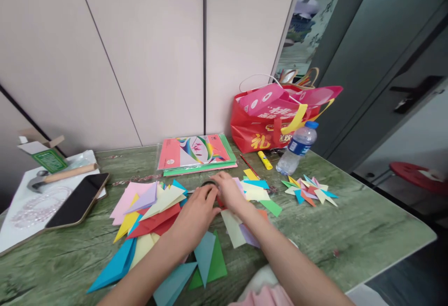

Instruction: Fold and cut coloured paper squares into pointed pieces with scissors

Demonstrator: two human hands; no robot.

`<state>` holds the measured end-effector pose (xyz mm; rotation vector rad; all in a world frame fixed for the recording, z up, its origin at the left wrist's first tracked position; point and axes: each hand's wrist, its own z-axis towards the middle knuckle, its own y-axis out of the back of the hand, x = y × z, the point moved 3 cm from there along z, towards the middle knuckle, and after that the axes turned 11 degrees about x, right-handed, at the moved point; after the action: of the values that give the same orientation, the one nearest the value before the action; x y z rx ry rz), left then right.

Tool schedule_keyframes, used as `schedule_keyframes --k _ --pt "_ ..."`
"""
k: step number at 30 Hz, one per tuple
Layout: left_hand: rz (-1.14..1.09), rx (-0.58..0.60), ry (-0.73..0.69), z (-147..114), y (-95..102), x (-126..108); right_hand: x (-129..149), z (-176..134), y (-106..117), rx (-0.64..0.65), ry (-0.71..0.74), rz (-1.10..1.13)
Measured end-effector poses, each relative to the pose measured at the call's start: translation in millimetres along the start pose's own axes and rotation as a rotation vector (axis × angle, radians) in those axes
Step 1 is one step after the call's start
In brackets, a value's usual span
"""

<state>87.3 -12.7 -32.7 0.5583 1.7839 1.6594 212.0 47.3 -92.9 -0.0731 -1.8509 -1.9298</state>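
My left hand and my right hand meet at the middle of the table, fingers bent and close together. By their fingertips shows a dark curved loop, perhaps a scissors handle. A bit of red shows between the hands; what the fingers hold is mostly hidden. Left of my left hand lies a heap of coloured folded papers, with a red one on it. Blue-grey folded pieces and a green sheet lie below the hands. Under my right forearm are cream pieces and a lilac piece.
Behind lie a pink paper pack, a yellow glue stick, a water bottle and a red bag. Pointed paper pieces sit right. At left are a phone, a hammer and a green box.
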Motion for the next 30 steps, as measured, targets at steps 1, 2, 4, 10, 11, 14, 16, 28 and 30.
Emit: schedule_keyframes --k 1,2,4,10,11,14,16,28,30 --pt "0.001 0.001 0.003 0.1 1.5 1.0 -11.0 -3.0 6.8 0.011 -0.04 -0.003" --pt "0.001 0.003 0.001 -0.1 2.9 1.6 -22.6 -7.2 13.4 0.027 -0.075 -0.007" --pt "-0.001 0.007 -0.006 -0.9 5.4 1.4 -44.7 -19.1 21.8 0.092 -0.12 -0.015" --pt "-0.003 0.008 -0.03 -3.2 10.0 -0.8 -63.7 -52.5 3.1 0.315 -0.165 -0.042" --pt "-0.004 0.006 -0.036 -3.5 11.0 -0.7 -59.0 -55.0 -2.2 0.332 -0.154 -0.049" --pt "-0.009 0.008 -0.072 -4.5 13.7 0.4 -41.1 -61.2 -14.4 0.37 -0.097 -0.064" --pt "-0.014 0.015 -0.096 -5.0 13.6 1.3 -30.6 -66.9 -19.3 0.365 -0.032 -0.095" --pt "-0.009 0.035 -0.098 -3.3 -2.5 8.7 -10.9 -94.3 -18.1 -0.019 -0.05 -0.183" --pt "-0.011 0.032 -0.103 -3.2 -3.0 10.0 -9.2 -92.8 -18.1 -0.038 -0.088 -0.194"
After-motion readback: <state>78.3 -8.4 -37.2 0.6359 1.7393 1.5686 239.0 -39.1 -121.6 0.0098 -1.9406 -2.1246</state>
